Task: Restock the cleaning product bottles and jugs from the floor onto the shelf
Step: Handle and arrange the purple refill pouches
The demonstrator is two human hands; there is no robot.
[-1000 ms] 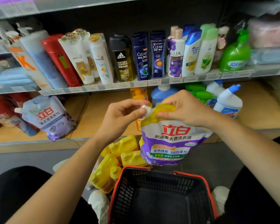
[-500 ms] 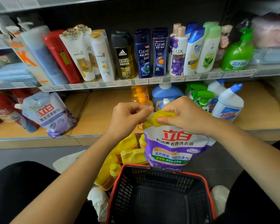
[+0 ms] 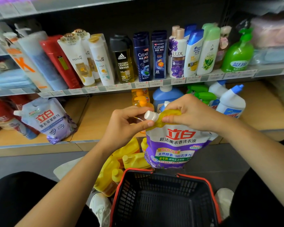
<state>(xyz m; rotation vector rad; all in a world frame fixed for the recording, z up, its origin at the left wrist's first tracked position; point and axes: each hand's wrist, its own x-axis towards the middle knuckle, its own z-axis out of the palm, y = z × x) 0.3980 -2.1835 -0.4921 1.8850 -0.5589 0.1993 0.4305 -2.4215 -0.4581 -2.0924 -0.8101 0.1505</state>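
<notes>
The detergent pouch [image 3: 177,145] hangs upright, long side 12 to 6, its white cap [image 3: 150,115] pointing to 10 o'clock. It says 立白. The left hand [image 3: 126,123] pinches the cap; the right hand [image 3: 192,112] grips its yellow top. The basket [image 3: 119,187] sits just below, at 6 o'clock.

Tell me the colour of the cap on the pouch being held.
White: the round screw cap on the purple-and-yellow detergent pouch; head view.

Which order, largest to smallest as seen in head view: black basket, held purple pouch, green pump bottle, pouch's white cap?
1. black basket, nearest the camera, which inflates it
2. purple pouch
3. green pump bottle, farther back on the shelf, so real size against the pouch is unsure
4. white cap
</notes>
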